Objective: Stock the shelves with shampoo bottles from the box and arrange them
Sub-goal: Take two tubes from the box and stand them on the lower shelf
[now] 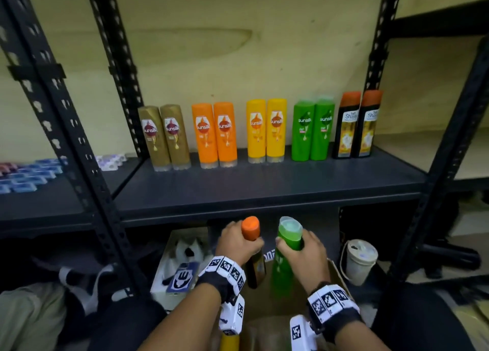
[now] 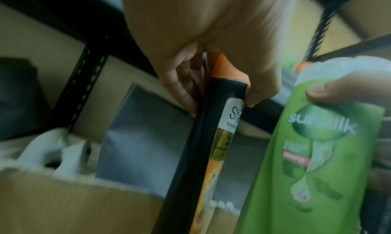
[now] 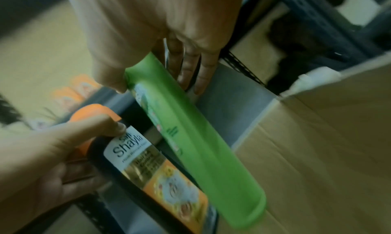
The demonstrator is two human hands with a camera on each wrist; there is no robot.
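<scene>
Above the cardboard box (image 1: pixel 341 276), my left hand (image 1: pixel 238 241) grips a black Shayla bottle (image 1: pixel 250 229) by its orange-capped neck. My right hand (image 1: pixel 304 247) grips a green Sunsilk bottle (image 1: pixel 287 245) near its clear cap. Both bottles hang upright, side by side, just below the front edge of the dark shelf (image 1: pixel 264 189). In the left wrist view the black bottle (image 2: pixel 201 145) hangs under my fingers, with the green bottle (image 2: pixel 313 154) to its right. The right wrist view shows the green bottle (image 3: pixel 201 145) in my grasp and the black bottle (image 3: pixel 152 170) beside it. Along the shelf's back stand pairs of gold (image 1: pixel 164 136), orange (image 1: pixel 214 133), yellow (image 1: pixel 266 131), green (image 1: pixel 313 131) and black bottles (image 1: pixel 357 126).
Black slotted uprights (image 1: pixel 66 128) frame the shelf bay. Small blue packets (image 1: pixel 26 176) lie on the shelf to the left. A white bucket (image 1: pixel 360 260) stands right of the box, and a white carton (image 1: pixel 182 263) sits to its left. A yellow bottle (image 1: pixel 229 342) shows by my left wrist.
</scene>
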